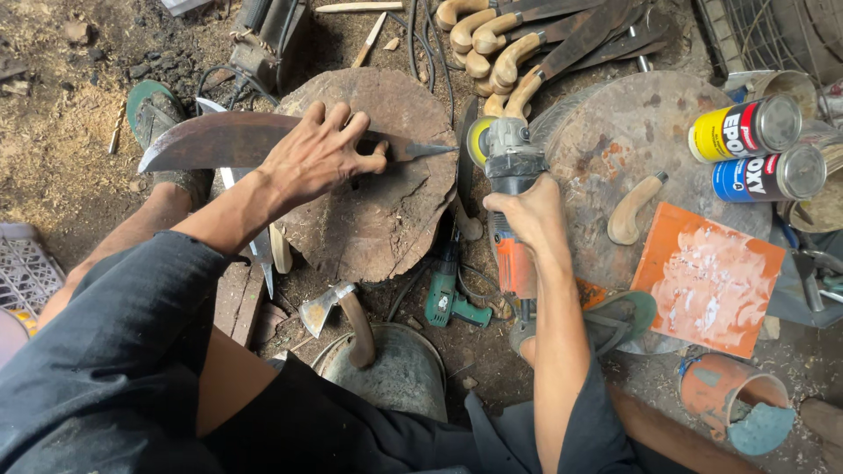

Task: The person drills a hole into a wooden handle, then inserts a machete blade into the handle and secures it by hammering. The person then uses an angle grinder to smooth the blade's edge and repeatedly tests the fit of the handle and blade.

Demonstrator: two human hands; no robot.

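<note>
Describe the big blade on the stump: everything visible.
The blade is long, curved and broad-bellied, of dark, rust-mottled bare metal. It narrows to a thin pointed tang at its right end and carries no handle. It lies flat across the round wooden stump, its wide end overhanging the stump's left edge. The left hand presses down on its middle, fingers spread. The angle grinder, gripped by the right hand, sits just off the tang tip.
</note>
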